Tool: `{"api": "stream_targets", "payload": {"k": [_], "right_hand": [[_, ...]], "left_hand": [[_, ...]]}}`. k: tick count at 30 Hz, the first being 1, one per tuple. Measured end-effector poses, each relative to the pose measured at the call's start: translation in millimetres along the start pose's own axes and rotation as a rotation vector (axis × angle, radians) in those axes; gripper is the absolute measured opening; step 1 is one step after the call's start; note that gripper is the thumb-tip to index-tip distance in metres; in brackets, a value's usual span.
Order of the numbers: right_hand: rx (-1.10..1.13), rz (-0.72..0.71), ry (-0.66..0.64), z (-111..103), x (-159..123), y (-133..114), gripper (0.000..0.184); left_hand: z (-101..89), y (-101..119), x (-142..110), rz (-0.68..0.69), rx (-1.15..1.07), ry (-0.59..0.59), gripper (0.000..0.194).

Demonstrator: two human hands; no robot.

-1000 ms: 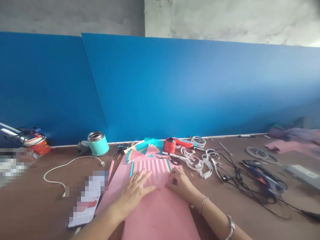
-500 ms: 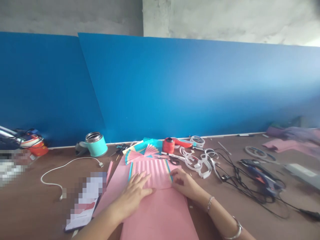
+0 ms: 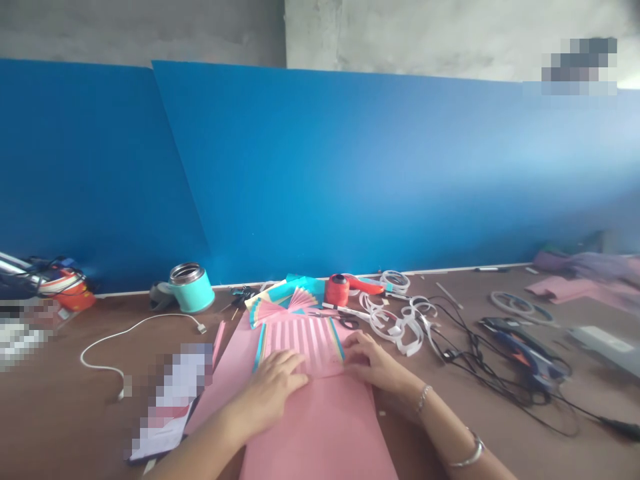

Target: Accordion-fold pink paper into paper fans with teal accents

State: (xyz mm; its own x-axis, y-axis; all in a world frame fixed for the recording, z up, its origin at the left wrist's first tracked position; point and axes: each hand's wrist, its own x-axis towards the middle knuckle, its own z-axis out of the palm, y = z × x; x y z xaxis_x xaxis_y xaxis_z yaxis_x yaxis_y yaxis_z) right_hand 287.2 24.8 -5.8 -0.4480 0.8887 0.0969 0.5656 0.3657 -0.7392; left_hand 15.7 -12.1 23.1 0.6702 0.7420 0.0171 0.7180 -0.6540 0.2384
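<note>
A pink pleated paper (image 3: 305,337) with blue and yellow side edges lies in front of me, striped by its folds. My left hand (image 3: 273,390) is on its near left part, fingers bent and drawn together, the thumb along the near fold. At the near right corner my right hand (image 3: 370,363) has its fingers curled onto the paper's edge. Both hands grip the near fold, though the exact fingertip contact is partly hidden. Beneath lies a larger flat pink sheet (image 3: 320,427). Just beyond sits a fan-folded pink paper bow (image 3: 290,308) with blue and yellow tips.
Behind the paper are scissors (image 3: 345,321), a red thread spool (image 3: 338,291) and curled white strips (image 3: 400,323). Black cables (image 3: 480,370) and a glue gun (image 3: 530,357) lie right. Left are a turquoise cup (image 3: 193,290), a white cable (image 3: 105,367) and a phone (image 3: 173,403).
My left hand's spread fingers have bent and drawn together near the fold. My right hand has shifted slightly at the paper's edge, its fingers more curled over it.
</note>
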Motion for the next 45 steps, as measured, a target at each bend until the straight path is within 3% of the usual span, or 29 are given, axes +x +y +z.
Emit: {"api": "stream_targets", "payload": {"k": [4,9,14,19,25,29,35,38,41,45], "right_hand": [[0.02,0.011,-0.067,-4.6,-3.3,0.6,0.008],[-0.089,-0.036,0.035,5.2,1.5,5.0,0.015],[-0.176,-0.068,0.152,15.2,5.3,10.0,0.018],[-0.179,-0.124,0.183,18.4,6.1,14.3,0.018],[-0.25,-0.134,0.195,15.9,3.5,6.7,0.019],[-0.507,-0.162,0.19,18.3,-7.7,-12.1,0.021],[-0.803,-0.08,-0.062,33.0,-21.8,-36.6,0.02],[-0.854,-0.055,-0.102,36.9,-23.0,-42.8,0.023],[-0.875,-0.064,-0.073,37.7,-22.7,-47.0,0.025],[-0.875,-0.035,-0.079,37.5,-21.2,-52.3,0.026]], "left_hand": [[-2.4,18.9,14.6,0.007,0.086,-0.06,0.032],[13.9,36.0,29.7,-0.008,0.254,-0.086,0.029],[42.7,48.6,33.0,-0.046,0.378,0.031,0.04],[59.1,55.0,33.8,-0.122,0.312,0.194,0.038],[66.4,54.8,30.9,-0.169,0.291,0.257,0.038],[78.9,51.9,31.1,-0.159,0.311,0.266,0.041],[107.9,50.1,33.2,-0.231,0.248,0.179,0.043],[119.8,40.2,20.7,-0.271,0.19,0.207,0.041],[119.5,28.1,1.0,-0.227,0.181,0.235,0.051],[100.7,23.4,-17.0,-0.127,0.208,0.311,0.059]]}}
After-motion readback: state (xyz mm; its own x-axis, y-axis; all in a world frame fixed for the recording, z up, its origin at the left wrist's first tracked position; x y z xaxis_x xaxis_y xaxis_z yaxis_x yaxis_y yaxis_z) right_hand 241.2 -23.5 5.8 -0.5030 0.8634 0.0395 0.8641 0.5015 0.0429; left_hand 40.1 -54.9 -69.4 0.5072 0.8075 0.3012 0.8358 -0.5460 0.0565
